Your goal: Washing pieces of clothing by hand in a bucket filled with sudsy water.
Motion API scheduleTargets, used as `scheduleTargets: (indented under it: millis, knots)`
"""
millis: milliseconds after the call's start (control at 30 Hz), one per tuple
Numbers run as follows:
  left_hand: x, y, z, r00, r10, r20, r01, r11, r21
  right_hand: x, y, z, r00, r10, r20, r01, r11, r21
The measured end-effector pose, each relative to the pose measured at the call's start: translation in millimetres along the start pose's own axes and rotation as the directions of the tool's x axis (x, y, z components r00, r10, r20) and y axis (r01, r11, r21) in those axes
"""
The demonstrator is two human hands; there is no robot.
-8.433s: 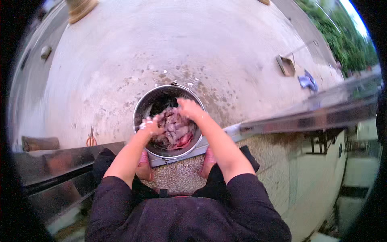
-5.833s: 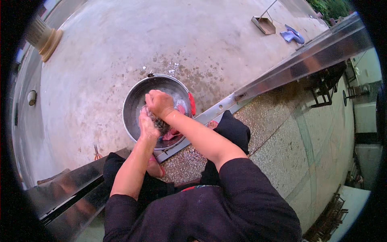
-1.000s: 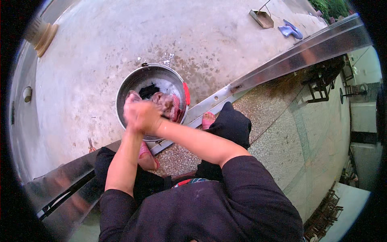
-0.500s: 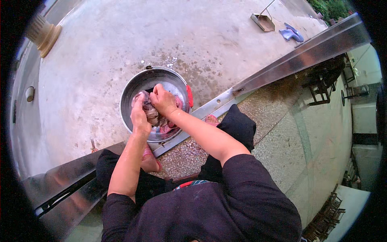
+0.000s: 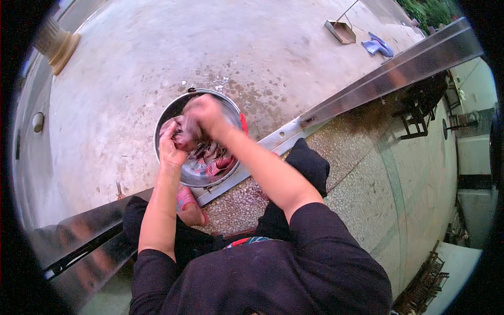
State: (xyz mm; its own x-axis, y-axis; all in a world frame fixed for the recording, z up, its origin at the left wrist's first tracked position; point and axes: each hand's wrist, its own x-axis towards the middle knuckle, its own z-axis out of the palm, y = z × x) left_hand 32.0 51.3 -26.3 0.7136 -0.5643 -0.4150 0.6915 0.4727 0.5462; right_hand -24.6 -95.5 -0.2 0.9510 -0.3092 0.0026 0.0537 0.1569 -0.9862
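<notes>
Over the basin: both hands meet above a round, shiny steel basin (image 5: 173, 113) that stands on pale, damp concrete ground (image 5: 131, 63), just beyond a long metal door-track rail (image 5: 367, 79).
Left hand: left hand (image 5: 170, 149) has its fingers curled tight round the lower end of a wet, dark pinkish-purple bundle of cloth (image 5: 185, 135); grip closed on the cloth.
Right hand: right hand (image 5: 206, 114) sits on top of the same bundle, blurred by motion; its grip also looks closed on the cloth, fingers wrapped over the upper end.
Cloth position: held between the two hands, lifted just above the basin's middle, hands nearly touching each other.
Basin contents: more wet laundry, pink and striped red-and-white pieces (image 5: 212, 164), lying at the near side of the basin under the forearms.
Posture: person crouches, dark sleeves and dark trousers; a pink sandal (image 5: 186, 199) shows under the left forearm, on speckled terrazzo floor (image 5: 367, 173).
Surroundings: rusty metal dustpan with long handle (image 5: 341, 29) and a blue crumpled item (image 5: 378, 46) lie well apart at the far right; a pale stone column base (image 5: 60, 44) stands at the far left.
</notes>
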Motion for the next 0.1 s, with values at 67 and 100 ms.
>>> scheduleTargets:
  millis: [67,100]
  knots:
    - [23,-1,-49,0.926,-0.112,0.361,0.142,0.988,-0.056,-36,13,78,0.901,-0.409,0.144,0.407,0.682,-0.608]
    - [53,28,-133,0.684,-0.185,0.706,0.352,0.931,-0.097,-60,-37,108,0.902,-0.161,0.401,0.402,0.654,-0.641]
